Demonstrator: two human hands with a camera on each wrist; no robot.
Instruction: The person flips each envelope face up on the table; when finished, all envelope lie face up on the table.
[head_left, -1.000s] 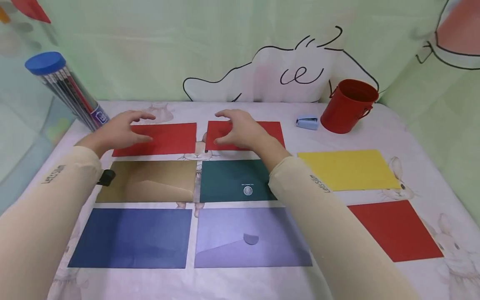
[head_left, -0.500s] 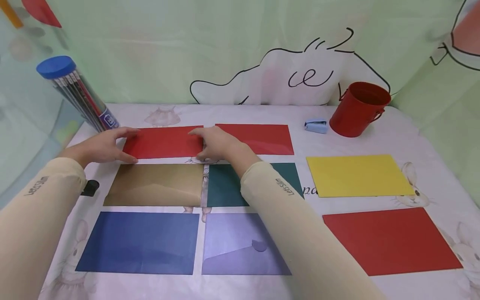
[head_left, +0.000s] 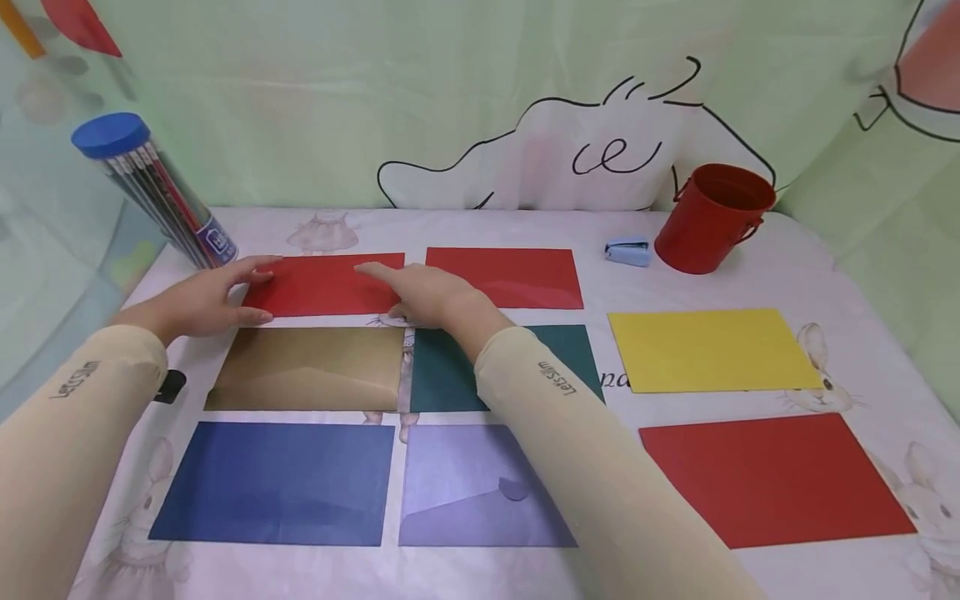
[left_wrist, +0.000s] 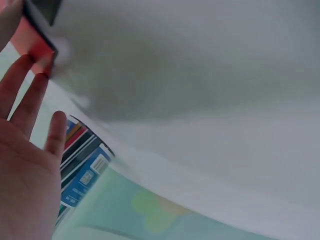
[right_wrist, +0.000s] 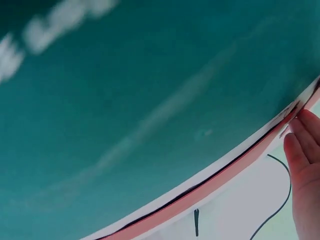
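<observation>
Both my hands are at a flat red envelope in the back left of the head view. My left hand lies at its left edge, fingers extended; in the left wrist view, fingertips touch the red corner. My right hand is over its right end, index finger stretched across the top and thumb low near the corner. A second red envelope lies just to the right. Below are a brown envelope and a dark green one, partly covered by my right forearm.
A blue envelope and a purple one form the front row. To the right lie a yellow one and another red one. A blue stapler, red bucket and blue-lidded pencil tub stand behind.
My hands have come down to the back left red envelope, the right one moving left from the second red envelope. Since half a second ago, my right index finger reaches farther left.
</observation>
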